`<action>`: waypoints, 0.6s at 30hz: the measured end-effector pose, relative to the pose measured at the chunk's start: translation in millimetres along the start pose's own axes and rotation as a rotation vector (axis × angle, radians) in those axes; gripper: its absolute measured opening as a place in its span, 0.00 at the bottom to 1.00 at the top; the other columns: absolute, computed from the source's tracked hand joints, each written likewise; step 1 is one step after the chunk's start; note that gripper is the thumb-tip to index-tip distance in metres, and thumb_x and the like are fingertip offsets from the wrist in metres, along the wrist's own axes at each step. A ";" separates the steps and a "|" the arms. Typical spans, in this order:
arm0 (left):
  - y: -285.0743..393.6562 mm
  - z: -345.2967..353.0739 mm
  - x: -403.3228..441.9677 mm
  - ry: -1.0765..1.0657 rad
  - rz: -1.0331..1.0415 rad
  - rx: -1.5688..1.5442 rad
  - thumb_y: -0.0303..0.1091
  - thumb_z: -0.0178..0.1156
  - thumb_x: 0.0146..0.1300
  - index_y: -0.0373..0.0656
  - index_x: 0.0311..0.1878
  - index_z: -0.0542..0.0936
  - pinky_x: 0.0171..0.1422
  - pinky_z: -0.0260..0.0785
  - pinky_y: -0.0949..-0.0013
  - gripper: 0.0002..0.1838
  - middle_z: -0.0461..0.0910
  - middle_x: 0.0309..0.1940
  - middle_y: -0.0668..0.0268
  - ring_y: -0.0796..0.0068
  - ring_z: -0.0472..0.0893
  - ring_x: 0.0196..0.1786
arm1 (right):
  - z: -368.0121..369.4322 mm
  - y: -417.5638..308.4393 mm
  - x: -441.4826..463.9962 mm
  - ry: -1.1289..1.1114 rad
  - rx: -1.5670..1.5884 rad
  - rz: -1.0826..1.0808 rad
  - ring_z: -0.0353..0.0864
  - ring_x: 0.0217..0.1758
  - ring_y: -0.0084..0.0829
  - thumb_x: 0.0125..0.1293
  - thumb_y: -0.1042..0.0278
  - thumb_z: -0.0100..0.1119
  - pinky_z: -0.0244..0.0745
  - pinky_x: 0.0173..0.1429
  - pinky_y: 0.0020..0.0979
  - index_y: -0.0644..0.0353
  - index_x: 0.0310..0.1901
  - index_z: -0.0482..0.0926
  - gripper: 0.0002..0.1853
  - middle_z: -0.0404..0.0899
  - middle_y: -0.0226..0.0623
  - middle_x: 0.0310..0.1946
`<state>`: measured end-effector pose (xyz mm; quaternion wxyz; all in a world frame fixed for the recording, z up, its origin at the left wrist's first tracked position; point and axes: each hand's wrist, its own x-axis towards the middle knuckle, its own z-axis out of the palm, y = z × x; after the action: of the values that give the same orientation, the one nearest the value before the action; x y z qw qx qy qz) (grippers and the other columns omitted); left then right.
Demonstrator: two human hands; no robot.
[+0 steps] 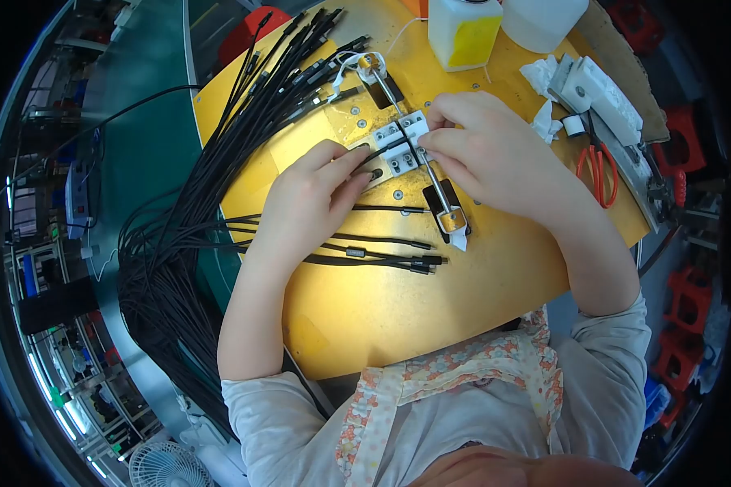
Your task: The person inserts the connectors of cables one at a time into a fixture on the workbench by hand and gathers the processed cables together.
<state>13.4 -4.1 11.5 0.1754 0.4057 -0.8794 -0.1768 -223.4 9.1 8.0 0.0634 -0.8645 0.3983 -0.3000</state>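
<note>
Two hands work mid-frame: your left point(339, 180) pinches a black cable point(379, 152) lying across the small metal block point(401, 144), your right point(460, 138) has fingertips pressed together (right at its edge).

Left hand point(304, 191) pinching black cable point(374, 156) at metal fixture point(403, 144), right hand point(487, 146) at fixture's other side, bundle of black cables point(280, 73) on yellow board point(349, 312), red-handled scissors point(598, 174) near white bottle point(465, 31), both on board.
</note>
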 end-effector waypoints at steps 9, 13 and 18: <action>28.4 -52.1 -33.6 -0.459 -0.083 -0.408 0.22 0.64 0.54 0.36 0.33 0.79 0.42 0.71 0.70 0.05 0.78 0.32 0.61 0.66 0.79 0.36 | -2.6 -25.3 3.4 0.255 0.111 -0.138 0.73 0.34 0.34 0.51 0.73 0.60 0.67 0.40 0.33 0.59 0.26 0.77 0.02 0.72 0.32 0.26; 53.4 -41.6 -74.3 -0.441 -0.039 -0.174 0.29 0.68 0.52 0.38 0.35 0.79 0.59 0.67 0.61 0.09 0.74 0.49 0.58 0.57 0.74 0.55 | 11.6 -47.4 -5.7 0.091 0.124 -0.282 0.73 0.35 0.31 0.48 0.70 0.60 0.67 0.42 0.33 0.57 0.25 0.78 0.02 0.72 0.31 0.25; 60.8 -20.9 -110.6 -0.197 -0.137 0.054 0.32 0.66 0.55 0.38 0.35 0.77 0.53 0.70 0.61 0.09 0.75 0.43 0.58 0.57 0.77 0.48 | 29.3 -66.7 -15.4 -0.150 -0.043 -0.360 0.75 0.35 0.29 0.46 0.70 0.59 0.65 0.44 0.31 0.54 0.22 0.81 0.02 0.77 0.28 0.21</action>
<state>50.7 115.1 39.1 0.0646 0.4500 -0.8671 -0.2036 -171.0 61.5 0.2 0.0196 -0.9429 0.2376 -0.2326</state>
